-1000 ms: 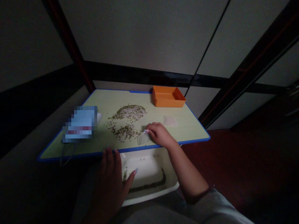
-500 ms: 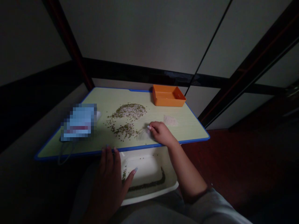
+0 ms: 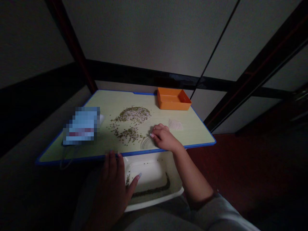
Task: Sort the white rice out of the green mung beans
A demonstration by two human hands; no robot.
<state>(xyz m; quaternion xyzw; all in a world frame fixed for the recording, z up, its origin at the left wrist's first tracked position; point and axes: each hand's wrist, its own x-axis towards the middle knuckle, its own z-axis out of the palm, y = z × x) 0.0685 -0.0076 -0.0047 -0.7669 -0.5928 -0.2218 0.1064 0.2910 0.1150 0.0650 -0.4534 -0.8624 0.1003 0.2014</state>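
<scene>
The pale-yellow, blue-edged tabletop (image 3: 196, 130) shows fine wood grain. Below its front edge, a white rectangular plastic basin (image 3: 149, 170) holds banked green grains (image 3: 151, 191); the left hand (image 3: 114, 181) spreads open over its left side. An orange plastic box (image 3: 174, 105) occupies the far right corner. Loose green-and-white grains (image 3: 133, 115) lie left of centre. The right hand (image 3: 164, 138) grips a clear semicircular protractor (image 3: 145, 143) by the front edge.
</scene>
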